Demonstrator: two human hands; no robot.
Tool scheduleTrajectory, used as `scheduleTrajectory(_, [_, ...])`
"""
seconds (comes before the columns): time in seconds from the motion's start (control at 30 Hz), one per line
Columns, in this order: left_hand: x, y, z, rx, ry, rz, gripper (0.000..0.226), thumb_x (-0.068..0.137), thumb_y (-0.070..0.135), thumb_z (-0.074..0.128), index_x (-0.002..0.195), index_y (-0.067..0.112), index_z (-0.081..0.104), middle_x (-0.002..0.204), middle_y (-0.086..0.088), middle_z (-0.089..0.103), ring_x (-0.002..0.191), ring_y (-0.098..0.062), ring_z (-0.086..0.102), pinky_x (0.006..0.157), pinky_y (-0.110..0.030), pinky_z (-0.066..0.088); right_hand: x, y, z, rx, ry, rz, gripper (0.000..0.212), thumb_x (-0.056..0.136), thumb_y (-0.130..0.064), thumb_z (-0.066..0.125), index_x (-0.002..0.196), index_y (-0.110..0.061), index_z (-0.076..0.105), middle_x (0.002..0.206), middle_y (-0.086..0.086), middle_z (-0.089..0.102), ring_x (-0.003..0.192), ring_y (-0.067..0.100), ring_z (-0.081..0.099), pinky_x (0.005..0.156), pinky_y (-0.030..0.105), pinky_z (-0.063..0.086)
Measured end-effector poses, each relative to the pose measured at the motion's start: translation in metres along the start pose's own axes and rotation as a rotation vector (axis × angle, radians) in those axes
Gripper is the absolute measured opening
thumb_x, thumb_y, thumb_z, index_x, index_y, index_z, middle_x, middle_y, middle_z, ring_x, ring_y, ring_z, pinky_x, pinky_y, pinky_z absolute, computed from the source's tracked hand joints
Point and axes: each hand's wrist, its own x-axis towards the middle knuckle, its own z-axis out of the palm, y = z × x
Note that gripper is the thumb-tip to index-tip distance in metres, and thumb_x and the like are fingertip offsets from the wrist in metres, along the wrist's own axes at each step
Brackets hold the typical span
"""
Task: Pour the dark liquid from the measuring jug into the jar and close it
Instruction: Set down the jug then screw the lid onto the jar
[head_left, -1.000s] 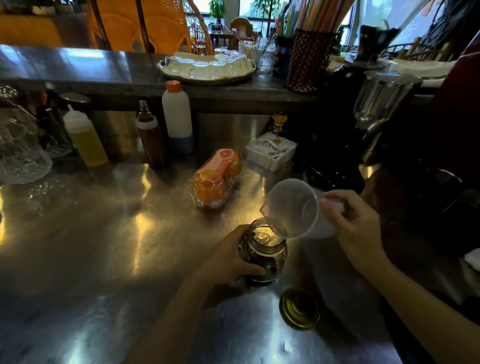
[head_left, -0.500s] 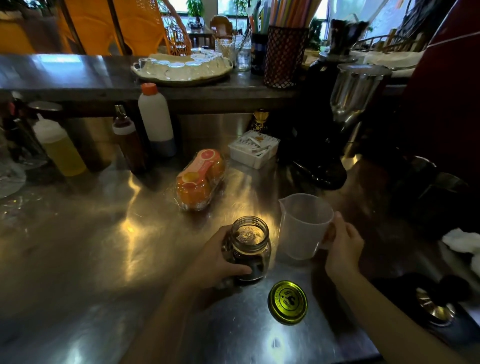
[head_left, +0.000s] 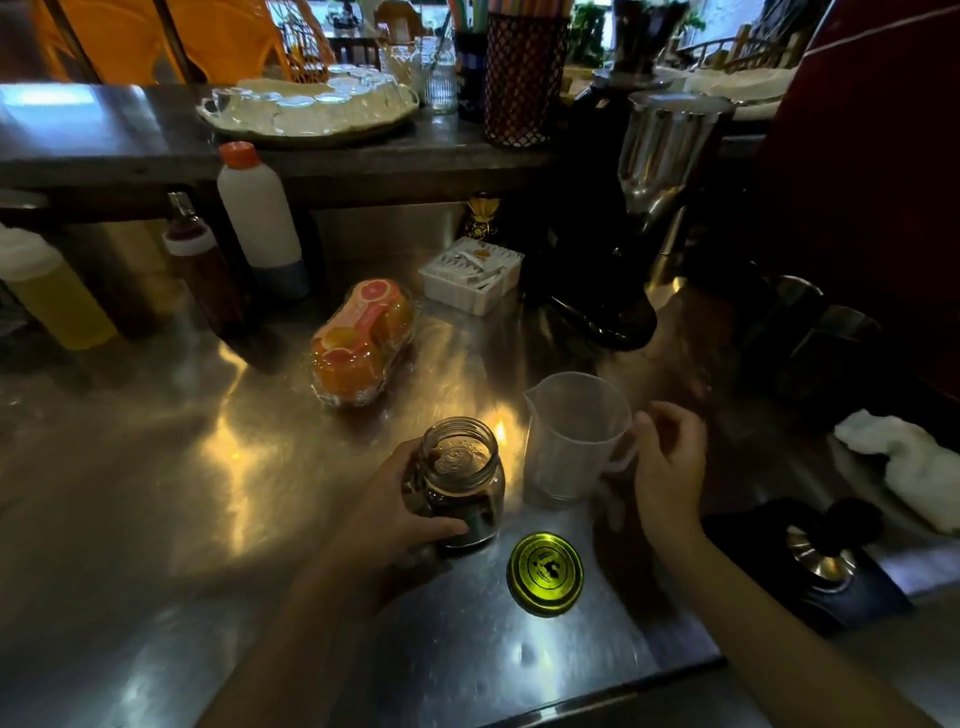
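- One clear glass jar (head_left: 462, 480) with a threaded, uncovered mouth stood upright on the shiny steel bench (head_left: 156, 493), holding dark liquid in its lower part.
- The left hand (head_left: 400, 512) was wrapped around the jar's left side, fingers curled across its front, grasping it.
- One translucent plastic measuring jug (head_left: 571, 436) stood upright just right of the jar, apart from it, its spout toward the jar; it looked empty.
- The right hand (head_left: 667, 465) sat at the jug's handle with fingers curled; whether it gripped the handle or had let go could not be told.
- One round green-gold metal lid (head_left: 545, 573) lay flat on the bench in front of the jar and jug, touching neither.
- One clear plastic pack of orange jelly cups (head_left: 363, 343) lay behind the jar.
- Three bottles stood at the back left: one yellow squeeze bottle (head_left: 57, 301), one dark brown bottle with a pale collar (head_left: 200, 270), and one white bottle with an orange cap (head_left: 260, 218).
- One white box of sachets (head_left: 470, 275) sat right of the pack.
- One white crumpled cloth (head_left: 904, 462) lay at the far right.
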Motion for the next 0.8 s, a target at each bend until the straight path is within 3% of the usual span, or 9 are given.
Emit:
scheduleTrajectory(0.1, [-0.001,0.001,-0.001,0.014,0.015,0.011,0.087,0.055,0.002,0.091,0.113,0.046,0.043,0.119,0.020,0.055,0.106,0.017,0.054,0.083,0.002,0.041,-0.022,-0.012,-0.009,-0.031,-0.234,-0.234,0.013,0.085,-0.007,0.058,0.090,-0.019,0.057,0.084,-0.001,0.057,0.078,-0.003,0.053,0.067,0.006,0.039])
scheduleTrajectory(0.17, [-0.002,0.001,0.001,0.016,0.017,0.015,0.088,0.053,0.004,0.092,0.114,0.045,0.043,0.120,0.018,0.056,0.106,0.016,0.054,0.086,-0.002,0.041,-0.041,-0.011,-0.013,-0.135,-0.456,-0.333,0.009,0.081,-0.013,0.059,0.089,-0.018,0.060,0.082,-0.006,0.059,0.078,-0.003,0.054,0.069,0.014,0.043])
scheduleTrajectory(0.2, [-0.003,0.001,0.002,0.007,0.021,0.009,0.089,0.051,0.006,0.093,0.115,0.043,0.044,0.121,0.016,0.058,0.107,0.012,0.056,0.087,-0.005,0.042,-0.049,-0.008,-0.014,-0.211,-0.570,-0.377,0.012,0.080,-0.019,0.060,0.092,-0.016,0.062,0.087,-0.004,0.060,0.083,0.002,0.055,0.073,0.022,0.045])
scheduleTrajectory(0.27, [-0.004,0.000,0.003,-0.034,0.034,-0.005,0.086,0.047,0.012,0.090,0.117,0.040,0.046,0.120,0.013,0.061,0.107,0.008,0.059,0.086,-0.008,0.045,-0.062,0.003,-0.014,-0.383,-0.793,-0.446,0.036,0.079,-0.038,0.063,0.107,-0.016,0.060,0.108,0.003,0.058,0.102,0.014,0.049,0.085,0.036,0.042])
scheduleTrajectory(0.37, [-0.005,0.002,0.002,-0.042,0.022,-0.018,0.086,0.047,0.020,0.088,0.118,0.043,0.046,0.123,0.012,0.061,0.111,0.005,0.058,0.089,-0.014,0.045,-0.072,0.021,-0.014,-0.578,-1.020,-0.506,0.074,0.072,-0.066,0.054,0.133,-0.028,0.038,0.142,0.002,0.034,0.124,0.006,0.018,0.102,0.034,0.017])
scheduleTrajectory(0.47, [-0.005,0.002,0.002,-0.037,0.018,-0.019,0.087,0.048,0.021,0.088,0.121,0.040,0.045,0.123,0.012,0.061,0.112,0.003,0.058,0.085,-0.009,0.046,-0.072,0.026,-0.013,-0.648,-1.086,-0.552,0.084,0.069,-0.072,0.052,0.139,-0.038,0.022,0.147,-0.002,0.024,0.124,0.003,0.008,0.101,0.031,0.007])
scheduleTrajectory(0.53, [-0.005,0.002,0.002,-0.038,0.017,-0.025,0.088,0.048,0.020,0.088,0.124,0.036,0.045,0.122,0.012,0.061,0.111,0.005,0.058,0.081,-0.004,0.046,-0.070,0.026,-0.011,-0.670,-1.097,-0.556,0.081,0.069,-0.069,0.054,0.137,-0.036,0.025,0.142,-0.002,0.030,0.123,0.006,0.015,0.099,0.032,0.011])
scheduleTrajectory(0.63, [-0.005,0.002,0.001,-0.043,0.012,-0.024,0.091,0.048,0.021,0.088,0.127,0.032,0.045,0.125,0.009,0.061,0.112,0.005,0.058,0.085,-0.005,0.045,-0.066,0.022,-0.010,-0.686,-1.114,-0.561,0.075,0.072,-0.059,0.059,0.135,-0.032,0.031,0.135,-0.001,0.037,0.118,0.012,0.024,0.096,0.029,0.018])
scheduleTrajectory(0.8, [-0.005,0.001,0.001,-0.033,0.010,-0.026,0.093,0.049,0.021,0.089,0.129,0.030,0.044,0.128,0.006,0.060,0.117,-0.005,0.056,0.092,-0.018,0.045,-0.057,0.012,-0.008,-0.569,-1.068,-0.503,0.057,0.077,-0.045,0.062,0.127,-0.027,0.043,0.125,0.001,0.046,0.103,-0.003,0.022,0.095,0.030,0.028])
